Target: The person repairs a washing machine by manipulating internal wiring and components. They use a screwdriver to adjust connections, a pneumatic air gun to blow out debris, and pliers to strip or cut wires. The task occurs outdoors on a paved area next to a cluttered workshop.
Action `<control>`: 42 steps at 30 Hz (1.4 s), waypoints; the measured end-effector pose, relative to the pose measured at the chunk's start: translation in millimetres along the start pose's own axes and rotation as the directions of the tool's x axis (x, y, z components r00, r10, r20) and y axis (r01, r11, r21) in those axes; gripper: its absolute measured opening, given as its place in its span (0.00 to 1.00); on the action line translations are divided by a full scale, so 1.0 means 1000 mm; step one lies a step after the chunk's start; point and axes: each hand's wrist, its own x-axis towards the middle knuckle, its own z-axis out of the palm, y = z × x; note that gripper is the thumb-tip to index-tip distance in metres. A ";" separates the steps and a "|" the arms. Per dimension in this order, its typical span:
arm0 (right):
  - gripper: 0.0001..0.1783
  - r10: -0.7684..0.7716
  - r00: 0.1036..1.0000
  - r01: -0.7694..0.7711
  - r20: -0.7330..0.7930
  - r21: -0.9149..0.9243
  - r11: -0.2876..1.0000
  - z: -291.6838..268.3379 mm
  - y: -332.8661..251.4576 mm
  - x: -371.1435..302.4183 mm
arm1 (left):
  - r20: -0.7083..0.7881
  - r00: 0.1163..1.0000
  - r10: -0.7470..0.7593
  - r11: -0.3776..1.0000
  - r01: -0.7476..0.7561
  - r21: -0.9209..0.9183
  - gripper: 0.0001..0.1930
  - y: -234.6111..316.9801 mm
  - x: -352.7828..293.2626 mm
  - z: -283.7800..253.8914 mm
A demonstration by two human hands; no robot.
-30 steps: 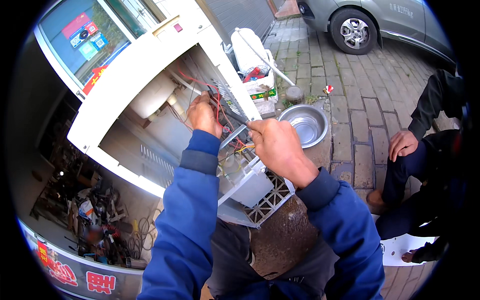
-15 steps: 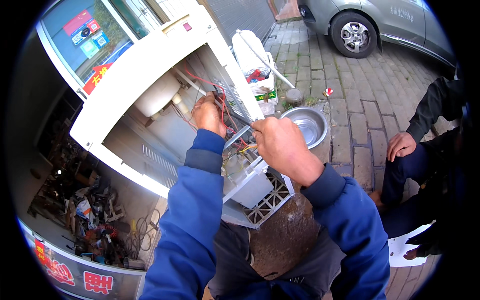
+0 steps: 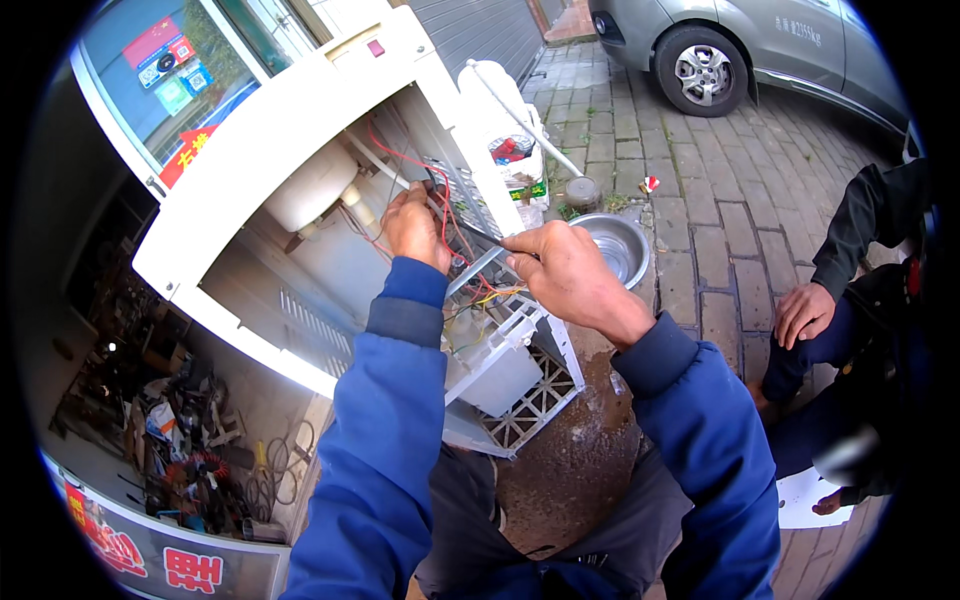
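A white, open-sided appliance cabinet (image 3: 290, 110), like a water dispenser, leans in front of me. Inside are a round white tank (image 3: 312, 185), red wires (image 3: 447, 205) and yellow wires (image 3: 497, 294). My left hand (image 3: 413, 232) reaches in beside the tank, fingers closed among the wires; its tips are partly hidden, so I cannot make out what it grips. My right hand (image 3: 577, 272) is at the cabinet's right edge, thumb and forefinger closed on a thin black strip (image 3: 481, 234) that runs inward toward my left hand. Below them a grey metal bar (image 3: 474, 271) crosses the opening.
A metal basin (image 3: 622, 244) lies on the brick paving to the right, near a white container (image 3: 492, 100). A person's hand (image 3: 804, 313) rests on a knee at the right. A grey van (image 3: 770, 45) stands behind. Cluttered parts (image 3: 190, 440) fill the left.
The view has shifted slightly. My right hand has turned a little, and more of the black strip shows. My left hand stays in almost the same place inside the cabinet.
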 end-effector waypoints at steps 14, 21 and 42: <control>0.18 0.384 0.871 -0.489 0.306 0.608 0.625 -0.014 0.003 0.001 | 0.008 1.000 0.000 1.000 0.000 0.015 0.10 0.005 -0.006 0.001; 0.19 0.363 0.864 -0.500 0.348 0.668 0.551 -0.014 0.008 -0.001 | 0.012 1.000 0.008 1.000 -0.009 0.024 0.11 0.004 -0.003 -0.001; 0.14 0.045 0.989 -0.042 0.142 -0.019 0.999 -0.031 -0.003 0.017 | 0.045 0.999 0.013 0.996 -0.017 0.090 0.11 -0.004 0.011 -0.005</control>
